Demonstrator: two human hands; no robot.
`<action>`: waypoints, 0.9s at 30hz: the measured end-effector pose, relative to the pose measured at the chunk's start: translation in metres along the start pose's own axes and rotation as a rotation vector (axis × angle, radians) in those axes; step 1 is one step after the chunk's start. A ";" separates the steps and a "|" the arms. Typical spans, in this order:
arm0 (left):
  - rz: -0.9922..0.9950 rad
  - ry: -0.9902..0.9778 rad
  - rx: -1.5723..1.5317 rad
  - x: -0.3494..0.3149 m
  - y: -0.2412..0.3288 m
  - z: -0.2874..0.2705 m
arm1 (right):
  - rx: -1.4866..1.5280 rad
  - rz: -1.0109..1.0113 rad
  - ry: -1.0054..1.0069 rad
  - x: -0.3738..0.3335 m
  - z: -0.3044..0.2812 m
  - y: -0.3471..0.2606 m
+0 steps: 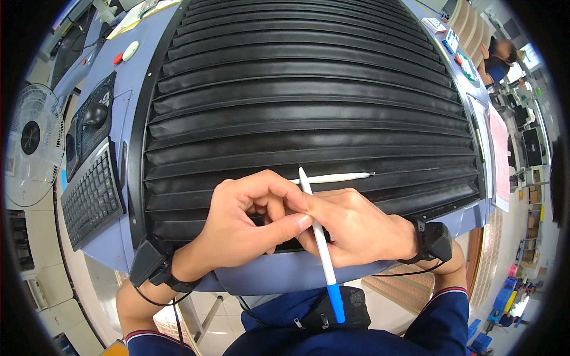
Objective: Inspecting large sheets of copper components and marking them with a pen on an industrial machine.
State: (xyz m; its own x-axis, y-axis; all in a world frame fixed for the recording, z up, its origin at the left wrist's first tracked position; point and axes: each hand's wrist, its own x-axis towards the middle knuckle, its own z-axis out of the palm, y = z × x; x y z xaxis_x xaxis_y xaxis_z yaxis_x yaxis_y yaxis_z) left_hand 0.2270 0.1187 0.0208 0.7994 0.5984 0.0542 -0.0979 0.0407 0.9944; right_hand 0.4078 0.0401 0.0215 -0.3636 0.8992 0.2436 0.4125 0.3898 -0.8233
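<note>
A slim white pen (322,244) with a blue end slants through my right hand (360,229), whose fingers are closed around it. Its narrow tip points away from me, and the blue end hangs toward my lap. My left hand (249,216) meets the right one at the fingertips, thumb and forefinger pinched together beside the pen. Whatever lies in that pinch, if anything, is too small or hidden to make out. Just beyond my hands, a second thin white stick (341,177) with a dark tip lies across the black pleated cover (309,121).
Left of the cover are a keyboard (95,191), a black mouse (95,115) and a fan (31,137). Red and pale oval pieces (130,51) lie farther up that side. Small boxes (450,41) and pink paper (499,160) line the right edge. Another person (497,61) is at far right.
</note>
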 end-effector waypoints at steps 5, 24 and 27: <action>-0.072 0.005 -0.067 0.000 0.004 0.001 | -0.016 0.020 -0.033 0.001 -0.006 -0.004; 0.233 0.569 -0.021 0.033 -0.001 -0.069 | -0.063 0.077 0.462 0.012 -0.056 0.016; 0.222 0.561 0.033 0.034 -0.006 -0.073 | -0.222 0.044 0.450 0.015 -0.053 0.018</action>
State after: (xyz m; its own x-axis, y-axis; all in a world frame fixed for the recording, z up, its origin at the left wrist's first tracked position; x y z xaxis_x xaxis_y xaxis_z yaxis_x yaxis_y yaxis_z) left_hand 0.2116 0.1973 0.0098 0.3265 0.9208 0.2135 -0.2007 -0.1532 0.9676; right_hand 0.4541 0.0711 0.0380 0.0343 0.8934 0.4480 0.6047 0.3383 -0.7210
